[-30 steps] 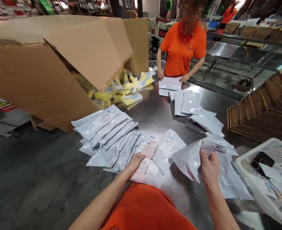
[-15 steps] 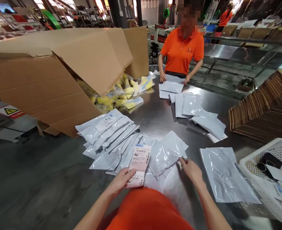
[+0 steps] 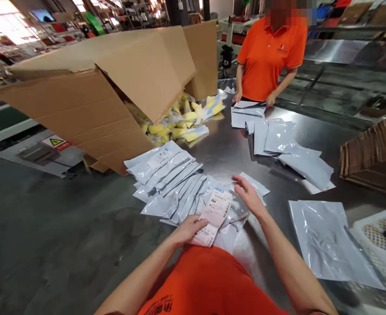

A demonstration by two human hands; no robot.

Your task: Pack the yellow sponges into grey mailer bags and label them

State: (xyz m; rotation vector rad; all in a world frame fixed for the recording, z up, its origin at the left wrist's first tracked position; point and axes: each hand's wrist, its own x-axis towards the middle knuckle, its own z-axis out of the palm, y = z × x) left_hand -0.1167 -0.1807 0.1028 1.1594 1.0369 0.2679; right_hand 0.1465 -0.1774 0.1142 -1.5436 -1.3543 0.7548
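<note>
Labels [image 3: 216,205] in a printed strip show at the middle of the head view, pinched by the left hand [image 3: 191,229] between thumb and fingers, close against the orange shirt [image 3: 212,280]. Right hand [image 3: 250,199] is open, fingers parted, above the glossy mailing bags [image 3: 237,210] just beside the strip; it seems to grip nothing, though whether it touches them cannot be told. Progress looks partial: in the fanned pile [image 3: 160,175], the top bag bears a label, while the large bag [image 3: 327,240] at the right shows none on its upper face. How many are finished cannot be told. The strip lies printed side up, its long axis running away from the body and leaning slightly right, with the blue-marked end farthest out and the lower end near the shirt.
</note>
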